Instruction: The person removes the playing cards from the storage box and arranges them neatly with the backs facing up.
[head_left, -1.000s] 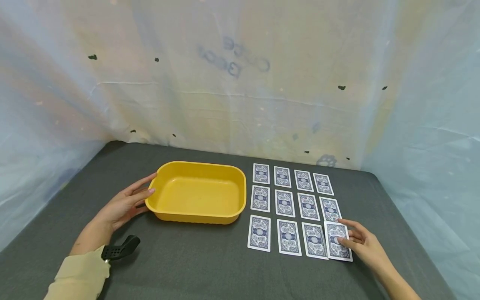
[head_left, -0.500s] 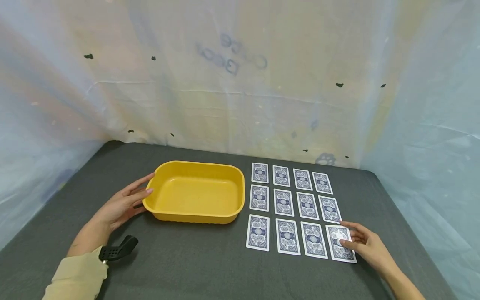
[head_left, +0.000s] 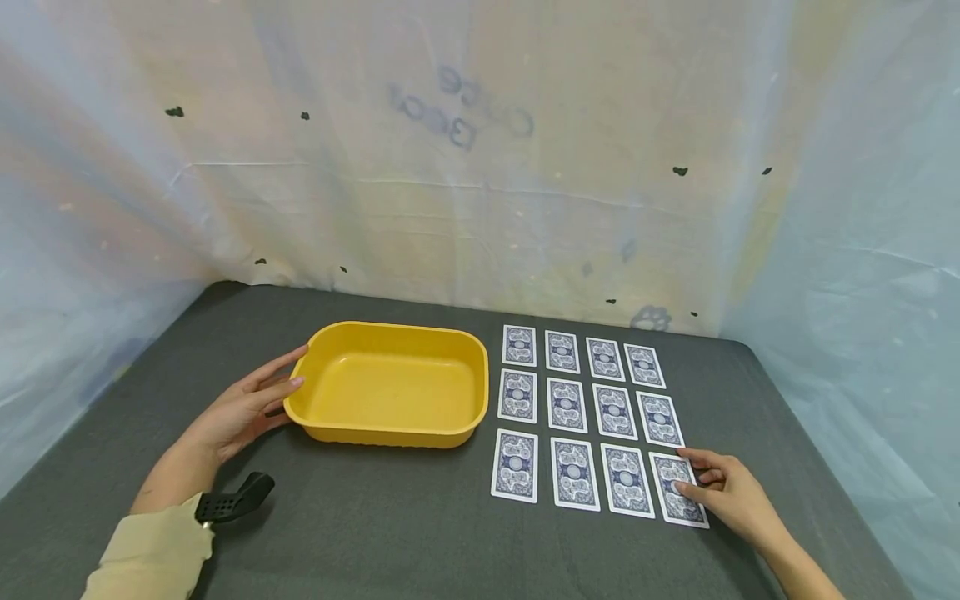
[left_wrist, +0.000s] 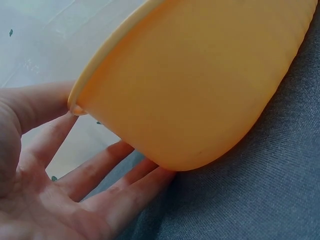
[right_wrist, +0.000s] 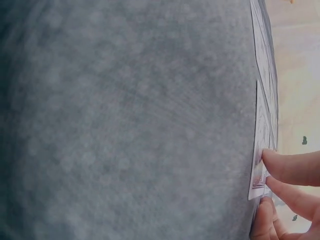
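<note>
My left hand (head_left: 242,411) holds the left end of a yellow plastic basin (head_left: 390,437). In the left wrist view the thumb lies over the basin's rim (left_wrist: 107,50) while the other fingers reach along the outer wall below. At the right, my right hand (head_left: 731,493) holds a playing card (head_left: 675,504) at the near right corner of a face-down layout. Its thumb rests on the blue patterned back and the index finger touches the card's far right edge. That card lies beside its left neighbour (head_left: 627,482), with a narrow strip of cloth between them.
Several more face-down cards (head_left: 567,405) lie in three rows right of the basin, on dark grey cloth (head_left: 420,533). A pale plastic sheet (head_left: 450,208) hangs behind the table and at both sides. A black strap (head_left: 234,500) is on the left wrist.
The card under my right hand overlapped its left neighbour and has slid right, off it, then shifted slightly toward me. My left hand has stayed on the basin.
</note>
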